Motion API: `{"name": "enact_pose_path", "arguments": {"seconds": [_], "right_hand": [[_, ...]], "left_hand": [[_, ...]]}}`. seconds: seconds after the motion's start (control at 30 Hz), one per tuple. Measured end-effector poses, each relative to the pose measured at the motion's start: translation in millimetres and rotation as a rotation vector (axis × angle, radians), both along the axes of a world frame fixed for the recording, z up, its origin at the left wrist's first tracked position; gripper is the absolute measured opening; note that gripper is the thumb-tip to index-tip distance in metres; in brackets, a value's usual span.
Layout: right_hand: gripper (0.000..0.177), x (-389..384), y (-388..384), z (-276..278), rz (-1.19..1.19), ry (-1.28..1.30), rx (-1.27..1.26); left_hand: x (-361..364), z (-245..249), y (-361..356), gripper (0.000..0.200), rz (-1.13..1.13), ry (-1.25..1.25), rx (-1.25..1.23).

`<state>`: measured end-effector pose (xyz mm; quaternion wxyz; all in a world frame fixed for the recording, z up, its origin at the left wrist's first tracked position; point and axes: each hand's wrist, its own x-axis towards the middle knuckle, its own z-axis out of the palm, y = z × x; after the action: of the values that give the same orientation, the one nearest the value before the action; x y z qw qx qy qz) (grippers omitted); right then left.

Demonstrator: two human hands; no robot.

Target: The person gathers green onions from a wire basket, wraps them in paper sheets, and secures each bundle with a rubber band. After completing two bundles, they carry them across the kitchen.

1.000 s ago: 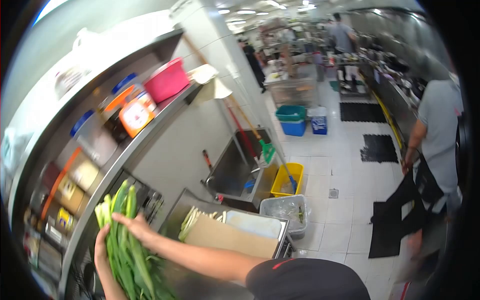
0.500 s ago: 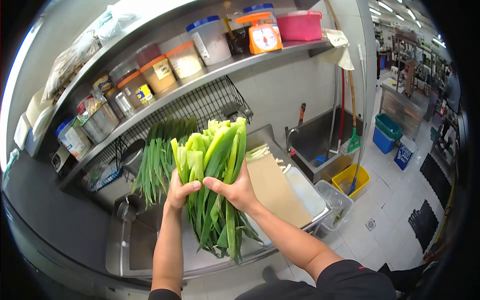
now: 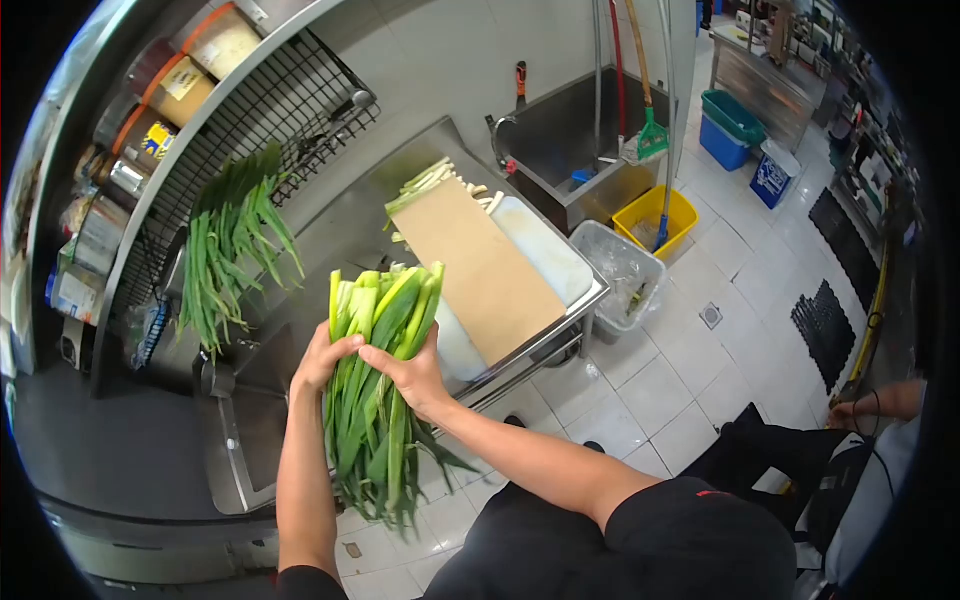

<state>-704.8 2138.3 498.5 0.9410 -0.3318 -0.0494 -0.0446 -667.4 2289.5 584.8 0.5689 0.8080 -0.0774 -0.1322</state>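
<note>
A thick bunch of leek greens (image 3: 365,430) is gripped between my two hands, its pale cut ends upward and dark leaves hanging down. My left hand (image 3: 322,358) is closed round its left side. On the other side my right hand (image 3: 413,380) is wrapped round it, the thumbs nearly meeting in front. Behind the bunch, a brown sheet (image 3: 480,270) lies partly over a white cutting board (image 3: 540,245) on the steel counter. Pale cut stalks (image 3: 428,180) lie at the sheet's far end. More long green leaves (image 3: 230,250) hang at the wire rack on the left.
A sink basin (image 3: 255,440) is at lower left, a deeper sink (image 3: 570,130) at the back. Beside the counter are a clear lined bin (image 3: 625,270) and a yellow bucket (image 3: 655,220). Another person's hand (image 3: 850,412) shows at right. Tubs (image 3: 180,90) line the shelf.
The view has tilted down and turned right, so the scale on the upper shelf is out of sight. Both hands still hold the leek greens, now lower, in front of the counter's edge.
</note>
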Motion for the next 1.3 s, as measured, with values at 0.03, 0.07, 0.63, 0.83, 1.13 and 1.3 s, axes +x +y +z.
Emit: {"name": "enact_pose_path", "arguments": {"seconds": [0.03,0.07,0.63,0.83,1.13,1.3], "right_hand": [[0.101,5,-2,-2,-0.003,0.074,0.082],[0.095,12,-3,-4,-0.093,0.092,0.120],[0.110,99,-88,-156,-0.686,0.562,-0.404],[0.106,83,-142,-86,0.155,0.836,-0.791],[0.089,73,-155,-117,0.513,0.845,-0.502],[0.070,68,-154,-114,0.420,0.844,-0.286]], "left_hand": [[14,3,-11,0.067,-0.044,0.032,0.055],[32,9,-20,0.066,-0.122,0.027,0.161],[207,-168,-169,0.072,-0.738,0.307,0.112],[212,-193,-174,0.071,-0.668,0.268,-0.002],[196,-176,-184,0.103,-0.598,-0.038,0.642],[197,-188,-167,0.093,-0.428,0.098,0.137]]}}
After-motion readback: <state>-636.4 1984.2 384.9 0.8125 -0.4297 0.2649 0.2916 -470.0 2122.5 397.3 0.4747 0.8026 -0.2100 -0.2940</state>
